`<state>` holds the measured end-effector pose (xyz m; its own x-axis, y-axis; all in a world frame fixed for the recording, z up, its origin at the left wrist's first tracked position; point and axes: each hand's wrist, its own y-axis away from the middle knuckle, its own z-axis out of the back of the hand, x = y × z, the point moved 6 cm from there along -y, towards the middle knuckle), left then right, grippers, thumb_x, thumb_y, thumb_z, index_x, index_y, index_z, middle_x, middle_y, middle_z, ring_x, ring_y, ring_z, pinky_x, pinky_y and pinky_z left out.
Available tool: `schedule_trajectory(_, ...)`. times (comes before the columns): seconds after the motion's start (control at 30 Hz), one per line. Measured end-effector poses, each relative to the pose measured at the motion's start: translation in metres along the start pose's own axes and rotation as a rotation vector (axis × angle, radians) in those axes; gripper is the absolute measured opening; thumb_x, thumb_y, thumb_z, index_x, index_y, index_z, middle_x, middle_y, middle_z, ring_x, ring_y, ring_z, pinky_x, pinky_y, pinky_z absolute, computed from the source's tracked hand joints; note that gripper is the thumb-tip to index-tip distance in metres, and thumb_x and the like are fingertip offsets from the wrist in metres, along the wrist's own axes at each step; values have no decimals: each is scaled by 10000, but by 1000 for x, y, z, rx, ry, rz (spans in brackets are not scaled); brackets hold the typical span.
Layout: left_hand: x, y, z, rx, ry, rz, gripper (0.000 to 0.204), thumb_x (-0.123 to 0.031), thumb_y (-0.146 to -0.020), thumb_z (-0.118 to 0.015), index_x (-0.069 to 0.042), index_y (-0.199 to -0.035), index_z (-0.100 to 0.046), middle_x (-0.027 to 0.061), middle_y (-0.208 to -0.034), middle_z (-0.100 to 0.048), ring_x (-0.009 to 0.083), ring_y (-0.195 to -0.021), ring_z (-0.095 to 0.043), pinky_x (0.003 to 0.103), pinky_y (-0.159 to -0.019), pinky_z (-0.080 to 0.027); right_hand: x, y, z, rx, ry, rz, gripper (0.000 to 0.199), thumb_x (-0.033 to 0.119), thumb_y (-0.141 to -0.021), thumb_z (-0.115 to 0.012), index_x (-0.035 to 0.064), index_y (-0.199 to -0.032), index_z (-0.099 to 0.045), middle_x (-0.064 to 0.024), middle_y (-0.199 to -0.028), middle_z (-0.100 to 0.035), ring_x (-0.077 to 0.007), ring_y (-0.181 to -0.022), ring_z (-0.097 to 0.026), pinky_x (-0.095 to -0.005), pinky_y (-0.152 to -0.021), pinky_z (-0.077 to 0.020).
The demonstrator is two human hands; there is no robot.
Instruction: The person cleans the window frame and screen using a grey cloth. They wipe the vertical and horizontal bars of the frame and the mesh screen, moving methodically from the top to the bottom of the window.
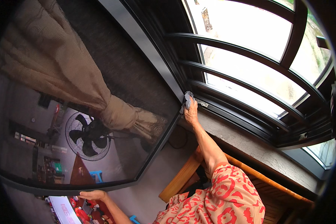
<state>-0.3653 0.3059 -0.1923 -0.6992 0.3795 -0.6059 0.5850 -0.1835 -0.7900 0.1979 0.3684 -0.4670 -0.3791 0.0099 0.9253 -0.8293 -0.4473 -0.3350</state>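
Note:
My right hand [191,114] is stretched out to the lower corner of a black window frame [227,112] and presses a small grey cloth [188,98] against its track. The arm wears a red-and-cream patterned sleeve [220,198]. My left hand [93,195] lies flat with fingers spread on the bottom edge of a large dark-framed glass panel [100,184], holding nothing.
A beige curtain [63,63] is tied back over the glass panel, with a round black fan [86,136] showing behind it. Black window bars [250,52] cross the bright opening. A rough concrete sill [250,143] runs under the window, and a wooden seat back [183,175] stands below it.

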Motion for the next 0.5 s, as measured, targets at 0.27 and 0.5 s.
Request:
schedule_trajectory(0.27, -16, 4, 0, -21, -21, -10, 567, -339, -1021, -342, 161, -1277, -422, 360, -1274, -464, 373, -1135, -492, 417, -1006, -354, 8, 36, -6, -28, -19, -133, 577, 0, -741, -661, -6, -1283, -462, -263, -1108, -457, -438, -1059, -473, -471, -899, -401)
schedule_trajectory(0.5, -13, 2, 0, -22, 33, -32, 568, -341, -1025, -326, 162, -1268, -428, 366, -1264, -465, 396, -1122, -487, 422, -1005, -349, 28, 63, 0, 53, -172, -72, 471, 22, -739, -676, 46, -1188, -538, -232, -1083, -506, -419, -1012, -522, -455, -856, -440)
